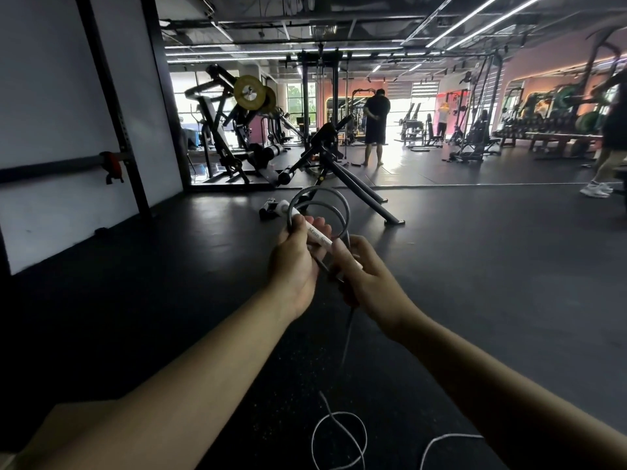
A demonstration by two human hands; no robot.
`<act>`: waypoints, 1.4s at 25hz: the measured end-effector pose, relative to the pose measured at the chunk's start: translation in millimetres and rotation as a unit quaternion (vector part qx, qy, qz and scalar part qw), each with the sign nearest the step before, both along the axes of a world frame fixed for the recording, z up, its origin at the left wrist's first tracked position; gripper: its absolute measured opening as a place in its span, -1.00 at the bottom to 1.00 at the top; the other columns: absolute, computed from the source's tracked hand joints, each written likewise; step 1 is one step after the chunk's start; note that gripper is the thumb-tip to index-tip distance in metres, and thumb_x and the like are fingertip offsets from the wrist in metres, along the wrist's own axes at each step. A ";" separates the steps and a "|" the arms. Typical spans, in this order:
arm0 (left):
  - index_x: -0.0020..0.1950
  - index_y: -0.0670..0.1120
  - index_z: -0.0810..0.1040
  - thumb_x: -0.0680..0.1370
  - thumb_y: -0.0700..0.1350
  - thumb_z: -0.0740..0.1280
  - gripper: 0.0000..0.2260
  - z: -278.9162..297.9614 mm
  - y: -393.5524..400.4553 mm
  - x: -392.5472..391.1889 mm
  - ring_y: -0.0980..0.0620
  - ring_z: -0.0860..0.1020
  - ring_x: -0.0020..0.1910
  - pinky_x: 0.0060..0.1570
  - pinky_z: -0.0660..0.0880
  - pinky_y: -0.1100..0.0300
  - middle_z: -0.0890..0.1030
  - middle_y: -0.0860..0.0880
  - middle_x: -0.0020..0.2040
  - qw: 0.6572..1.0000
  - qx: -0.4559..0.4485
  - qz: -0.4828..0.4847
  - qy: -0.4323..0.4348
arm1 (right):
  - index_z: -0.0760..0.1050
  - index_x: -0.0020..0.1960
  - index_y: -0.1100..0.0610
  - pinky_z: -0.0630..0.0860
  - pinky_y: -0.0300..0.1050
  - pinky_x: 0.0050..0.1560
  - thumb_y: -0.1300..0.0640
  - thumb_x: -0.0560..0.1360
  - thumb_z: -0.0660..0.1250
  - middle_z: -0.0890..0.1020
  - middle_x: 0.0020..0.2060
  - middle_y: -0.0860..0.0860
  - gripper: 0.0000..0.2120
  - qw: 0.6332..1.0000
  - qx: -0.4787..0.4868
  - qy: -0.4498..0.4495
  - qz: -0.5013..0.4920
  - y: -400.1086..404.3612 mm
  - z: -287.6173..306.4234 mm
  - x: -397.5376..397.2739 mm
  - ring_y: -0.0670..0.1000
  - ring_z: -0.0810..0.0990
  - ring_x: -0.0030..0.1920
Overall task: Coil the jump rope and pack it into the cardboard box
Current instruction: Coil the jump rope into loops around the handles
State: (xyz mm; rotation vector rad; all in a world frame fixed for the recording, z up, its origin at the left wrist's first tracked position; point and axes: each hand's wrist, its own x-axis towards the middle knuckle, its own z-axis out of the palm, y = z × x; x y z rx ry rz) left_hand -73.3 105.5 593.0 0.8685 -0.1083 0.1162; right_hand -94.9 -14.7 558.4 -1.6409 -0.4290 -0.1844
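Observation:
I hold a jump rope in front of me, above a dark gym floor. My left hand (294, 262) grips the white handle (317, 237) together with grey rope loops (339, 206) that arc above my fingers. My right hand (364, 276) pinches the lower end of that handle and the rope beside it. A length of grey rope (347, 340) hangs down from my hands. On the floor below it lies in loose loops (339, 439). A brown cardboard box (64, 425) shows at the bottom left, mostly hidden by my left forearm.
An angled black bench frame (342, 171) stands on the floor just beyond my hands, with a small white and black object (273, 207) beside it. A rack (112, 130) lines the left wall. A person (376, 122) stands far back; another person's legs (604, 164) are at the right.

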 end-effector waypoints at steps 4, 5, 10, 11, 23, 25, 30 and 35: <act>0.14 -0.10 0.48 0.73 0.00 0.12 -0.77 -12.1 3.9 0.1 -0.11 0.63 0.26 0.45 0.41 -0.04 0.70 -0.14 0.15 0.999 0.008 -0.022 0.023 | 0.55 0.15 0.03 0.43 -0.30 -0.44 -0.03 0.65 0.27 0.59 -0.34 0.01 -0.82 0.997 0.074 -0.012 -0.021 13.3 -0.1 -8.3 -0.10 0.53 -0.38; 0.16 -0.12 0.49 0.73 0.00 0.12 -0.76 -14.0 8.5 -0.3 -0.11 0.64 0.25 0.44 0.42 -0.06 0.70 -0.16 0.15 0.999 0.020 -0.029 0.024 | 0.55 0.12 0.06 0.42 -0.31 -0.45 -0.02 0.65 0.27 0.58 -0.38 -0.05 -0.82 0.997 0.075 -0.011 -0.018 12.4 0.6 -8.0 -0.13 0.51 -0.42; 0.28 -0.22 0.50 0.68 -0.09 0.26 -0.74 -27.6 33.3 -7.5 -0.05 0.68 0.09 0.24 0.56 -0.01 0.69 -0.20 0.17 0.987 0.155 -0.012 0.036 | 0.37 -0.07 0.27 0.40 -0.22 -0.48 0.03 0.66 0.27 0.46 -0.42 0.04 -0.69 0.995 -0.030 -0.062 -0.069 -4.0 -1.0 9.0 -0.07 0.44 -0.48; 0.38 -0.18 0.45 0.64 -0.13 0.33 -0.67 -28.1 39.6 -6.5 -0.05 0.66 0.12 0.21 0.57 0.01 0.65 -0.20 0.24 0.980 0.194 0.009 0.038 | 0.35 -0.10 0.26 0.40 -0.19 -0.47 0.02 0.67 0.26 0.45 -0.43 0.05 -0.68 0.991 -0.074 -0.076 -0.078 -9.2 -0.9 12.5 -0.08 0.43 -0.50; 0.05 -0.05 0.66 0.43 0.09 0.55 -0.69 39.8 37.5 -3.0 0.07 0.71 -0.19 -0.10 0.58 0.19 0.76 0.01 -0.12 0.634 0.741 -0.129 -0.179 | 0.49 -0.15 -0.02 0.39 -0.26 -0.31 -0.32 0.55 0.21 0.52 -0.37 -0.09 -0.62 0.900 -0.410 -0.148 -0.021 -34.7 41.8 15.6 -0.19 0.45 -0.41; 0.01 -0.07 0.68 0.49 0.06 0.50 -0.78 38.3 37.9 -6.4 0.03 0.69 -0.36 -0.20 0.58 0.20 0.77 -0.04 -0.17 0.651 0.719 -0.179 -0.166 | 0.44 -0.17 -0.06 0.39 -0.28 -0.32 -0.41 0.48 0.14 0.52 -0.38 -0.11 -0.57 0.905 -0.404 -0.131 -0.015 -36.6 43.5 8.1 -0.20 0.46 -0.43; -0.12 -0.13 0.64 0.54 0.05 0.45 -0.75 27.1 41.9 -16.9 -0.02 0.57 -0.47 -0.38 0.54 0.15 0.63 -0.04 -0.40 0.720 0.645 -0.162 -0.197 | 0.56 -0.06 0.28 0.36 -0.16 -0.48 -0.38 0.55 0.09 0.50 -0.45 0.03 -0.30 0.981 -0.194 -0.023 0.016 -58.0 44.4 4.0 -0.03 0.41 -0.53; -0.17 -0.13 0.48 0.66 0.01 0.27 -0.72 20.7 36.3 -17.3 0.04 0.50 -0.51 -0.28 0.49 0.08 0.47 0.07 -0.46 0.898 0.395 -0.035 -0.191 | 0.51 -0.14 0.20 0.47 0.08 -0.20 -0.48 0.49 0.14 0.51 -0.31 0.19 -0.29 0.995 -0.059 0.056 0.052 -84.5 24.8 11.4 0.13 0.49 -0.35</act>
